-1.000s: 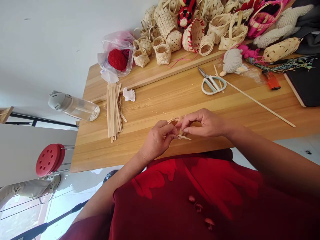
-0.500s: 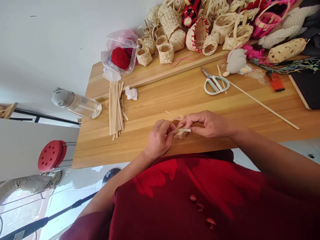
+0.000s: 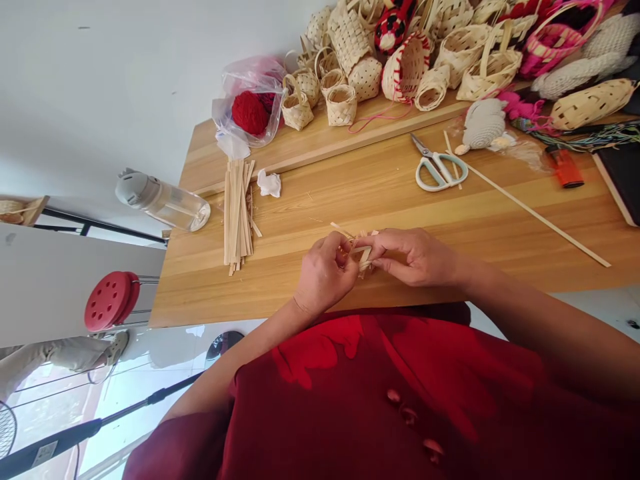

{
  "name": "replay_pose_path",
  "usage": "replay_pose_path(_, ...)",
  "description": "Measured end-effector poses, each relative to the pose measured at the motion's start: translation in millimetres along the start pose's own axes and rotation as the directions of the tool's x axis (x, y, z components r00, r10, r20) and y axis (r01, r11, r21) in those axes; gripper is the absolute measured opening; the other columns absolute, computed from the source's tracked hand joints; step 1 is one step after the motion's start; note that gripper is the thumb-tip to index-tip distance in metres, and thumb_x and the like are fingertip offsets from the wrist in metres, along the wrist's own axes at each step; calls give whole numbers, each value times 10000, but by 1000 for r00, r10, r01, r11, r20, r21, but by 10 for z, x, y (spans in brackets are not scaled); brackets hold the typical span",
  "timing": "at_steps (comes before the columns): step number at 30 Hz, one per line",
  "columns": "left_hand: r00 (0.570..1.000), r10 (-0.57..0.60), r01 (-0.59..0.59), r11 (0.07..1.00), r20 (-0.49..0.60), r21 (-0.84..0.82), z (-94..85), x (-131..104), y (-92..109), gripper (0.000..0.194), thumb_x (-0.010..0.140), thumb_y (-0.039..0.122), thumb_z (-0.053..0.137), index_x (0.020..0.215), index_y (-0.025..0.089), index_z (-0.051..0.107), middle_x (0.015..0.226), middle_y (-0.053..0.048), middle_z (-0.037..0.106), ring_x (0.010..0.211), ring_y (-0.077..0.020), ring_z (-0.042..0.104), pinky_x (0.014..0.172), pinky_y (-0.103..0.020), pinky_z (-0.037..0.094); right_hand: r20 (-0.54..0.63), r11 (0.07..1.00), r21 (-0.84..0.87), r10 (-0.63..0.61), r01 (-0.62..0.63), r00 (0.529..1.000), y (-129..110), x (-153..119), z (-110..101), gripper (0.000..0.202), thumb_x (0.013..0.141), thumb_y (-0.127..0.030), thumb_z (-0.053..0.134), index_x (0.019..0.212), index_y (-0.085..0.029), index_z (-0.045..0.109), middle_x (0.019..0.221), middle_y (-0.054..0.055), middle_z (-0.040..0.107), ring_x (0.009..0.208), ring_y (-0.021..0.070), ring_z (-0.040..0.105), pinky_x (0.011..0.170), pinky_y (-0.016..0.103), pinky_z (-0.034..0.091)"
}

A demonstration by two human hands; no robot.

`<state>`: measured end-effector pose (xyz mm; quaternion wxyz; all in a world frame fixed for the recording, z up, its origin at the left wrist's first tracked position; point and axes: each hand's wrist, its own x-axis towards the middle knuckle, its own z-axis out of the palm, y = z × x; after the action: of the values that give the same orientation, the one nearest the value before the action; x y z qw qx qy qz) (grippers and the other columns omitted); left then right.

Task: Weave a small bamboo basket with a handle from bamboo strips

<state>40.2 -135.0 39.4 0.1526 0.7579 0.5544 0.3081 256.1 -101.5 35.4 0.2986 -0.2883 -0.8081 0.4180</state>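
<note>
Fingers [image 3: 395,269] of the left hand [image 3: 325,272] and right hand [image 3: 423,257] clamp the small woven piece [image 3: 365,257] — too hard a tug could split its thin strips [image 3: 341,230].

The small piece of pale woven strips [image 3: 367,257] is held between the bare left hand [image 3: 325,272] and the bare right hand [image 3: 414,257], near the front edge of the brown wooden table [image 3: 280,230]. To the left, the bundle of flat, pale wooden strips [image 3: 237,220] is located, with the clear cylindrical bottle [image 3: 173,202] positioned farther left. The white-handled metal scissors [image 3: 429,155] are placed beyond the right hand. Pale woven baskets [image 3: 341,107] are grouped at the rear, behind the scissors.
</note>
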Motion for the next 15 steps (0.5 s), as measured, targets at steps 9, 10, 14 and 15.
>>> replay_pose_path(9, 990, 135, -138, 989, 51, 55, -61, -22, 13, 151, 797, 63, 625, 849, 205, 625, 703, 14, 584, 640, -132, 535, 643, -258, 451, -34, 998, -45, -53, 51, 998, 36, 3, 40, 100, 917, -225, 592, 925, -269, 681, 1373, 65, 689, 1270, 260, 645, 1069, 459, 495)
replay_pose_path(10, 988, 145, -149, 986, 57, 69, -67, -27, 18, 157, 801, 63, 627, 869, 205, 631, 709, 12, 589, 648, -136, 542, 649, -261, 454, -38, 997, -52, -63, 61, 997, 40, 2, 40, 102, 909, -220, 596, 932, -268, 684, 1398, 64, 675, 1270, 262, 643, 1081, 468, 487)
replay_pose_path(14, 992, 110, -114, 992, 58, 59, -72, -44, 32, 159, 832, 76, 636, 912, 211, 614, 705, 23, 590, 651, -138, 555, 665, -265, 462, -35, 996, -66, -54, 52, 998, 7, 7, 40, 118, 888, -213, 615, 938, -277, 699, 1372, 50, 693, 1248, 268, 651, 1066, 470, 491)
replay_pose_path(15, 994, 93, -96, 994, 57, 48, -71, -45, 35, 155, 833, 79, 640, 905, 212, 606, 701, 26, 591, 650, -137, 555, 666, -264, 461, -38, 997, -72, -44, 41, 998, -12, 15, 46, 119, 888, -224, 622, 949, -281, 706, 1354, 46, 704, 1225, 266, 664, 1049, 460, 500)
